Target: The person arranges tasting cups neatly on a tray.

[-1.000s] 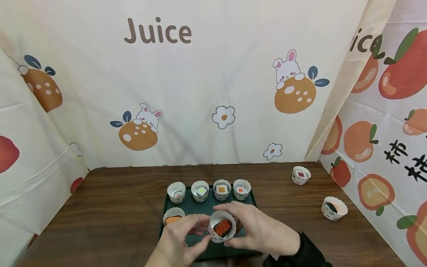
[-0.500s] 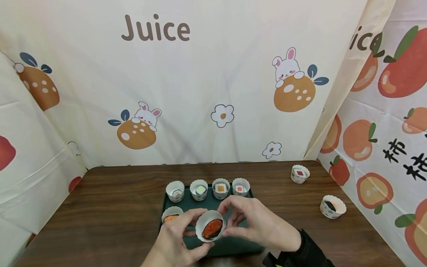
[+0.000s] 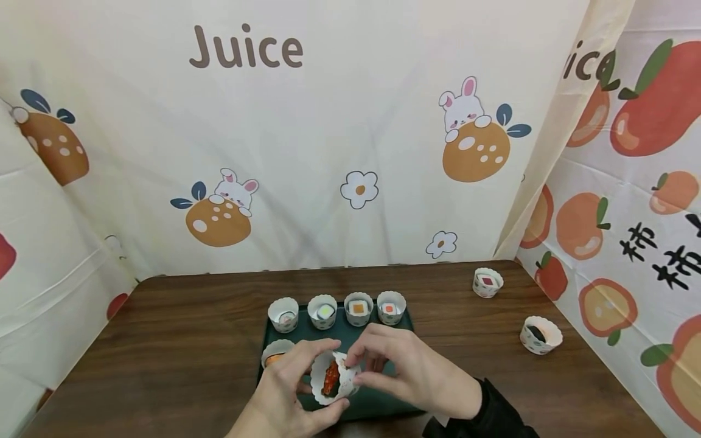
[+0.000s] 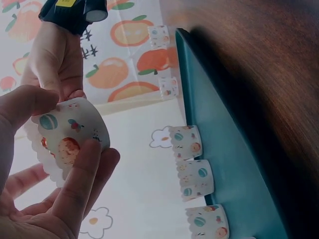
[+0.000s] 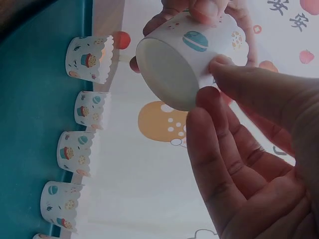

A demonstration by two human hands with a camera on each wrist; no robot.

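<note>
A white printed paper baking cup point(image 3: 347, 382) is held between my two hands above the green tray point(image 3: 378, 404). It is tilted over, its scalloped mouth facing left in the head view. Inside lies a sushi piece with red topping and a dark wrap point(image 3: 331, 378). My left hand point(image 3: 282, 389) grips the cup with the thumb on one side and fingers on the other. My right hand point(image 3: 411, 372) pinches its base end, thumb point(image 5: 234, 74) against the wall. The cup's plain underside point(image 5: 167, 72) shows in the right wrist view.
Several more paper cups with sushi pieces stand along the tray's back edge, such as one with an orange top point(image 3: 358, 308). Another cup point(image 3: 276, 350) sits at the tray's left. Two cups point(image 3: 487, 282) stand apart at the table's right. Cloth walls border the wooden table point(image 3: 181, 347).
The cup has moved left and turned on its side, its mouth now facing left. My right hand has shifted from the cup's right side to its base end.
</note>
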